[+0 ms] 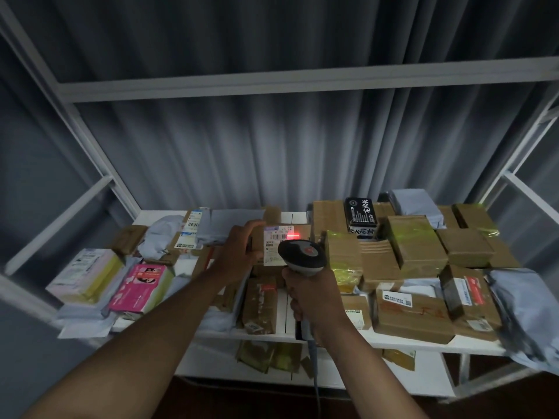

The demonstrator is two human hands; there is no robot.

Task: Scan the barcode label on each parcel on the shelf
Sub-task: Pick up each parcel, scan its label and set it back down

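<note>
Above shelf (423, 346): left hand (239, 252) on parcel (278, 246), right hand (314, 294) round scanner (302, 257).

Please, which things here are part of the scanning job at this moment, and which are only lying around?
In use now:
- scanner, gripped by the right hand
- brown box, held by the left hand
- its white label, with the red scan line at its right edge

Lying about for now:
- pink box
- black packet
- grey bag
</note>
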